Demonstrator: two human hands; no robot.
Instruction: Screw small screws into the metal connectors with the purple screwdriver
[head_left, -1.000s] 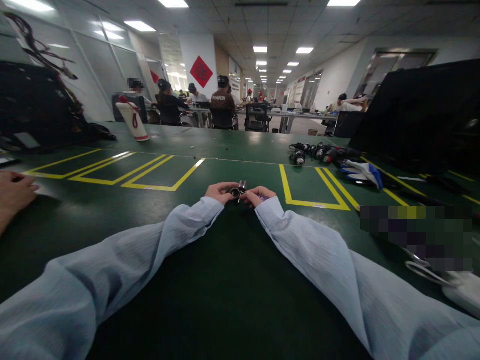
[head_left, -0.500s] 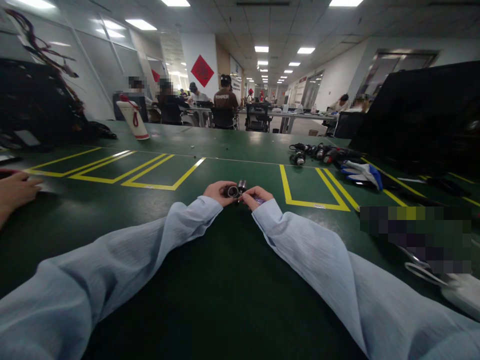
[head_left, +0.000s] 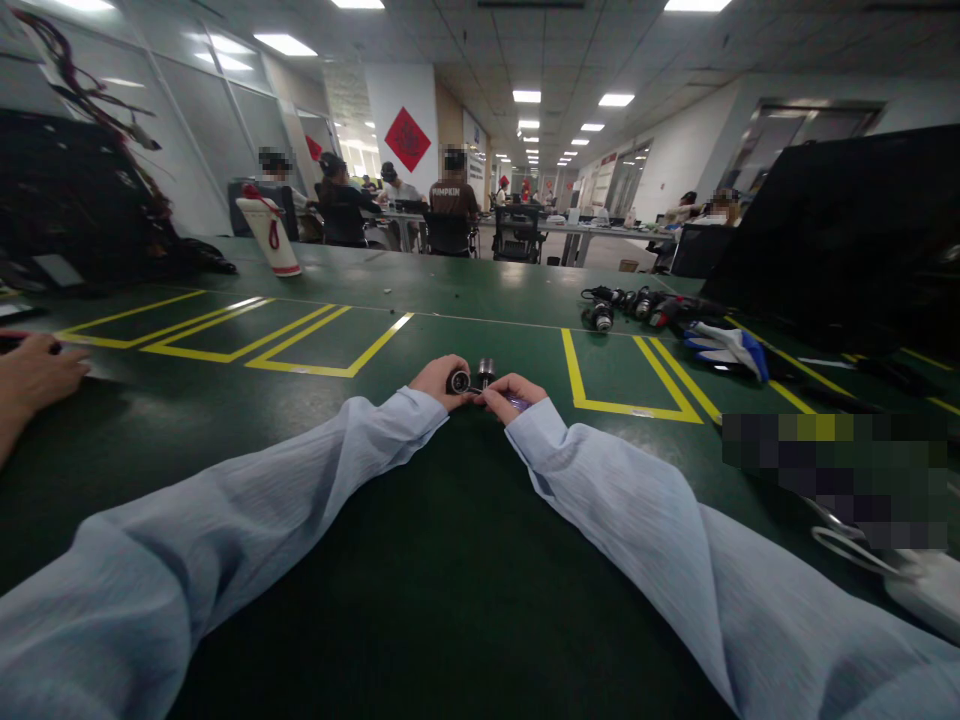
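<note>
My left hand (head_left: 436, 381) is closed around a small dark cylindrical part (head_left: 458, 381), whose round, ringed end faces me. In my right hand (head_left: 516, 392) is a slim screwdriver (head_left: 519, 403) with a purple handle, pinched between thumb and fingers. Its thin shaft points left to the part's ringed end; whether the tip touches is too small to tell. Just beyond the gap between my hands stands a short shiny metal cylinder (head_left: 486, 368) on the green table (head_left: 465, 560).
Yellow tape (head_left: 634, 411) marks boxes on the table. To the right lie black and metal parts (head_left: 601, 317) and a blue-white glove (head_left: 724, 350). A white cup (head_left: 270, 236) stands at the back left. Another person's hand (head_left: 46, 373) is at the left edge. Dark equipment flanks both sides.
The dark part in my left hand has shifted slightly left and turned, leaving a wider gap to the metal cylinder. My right hand has hardly moved.
</note>
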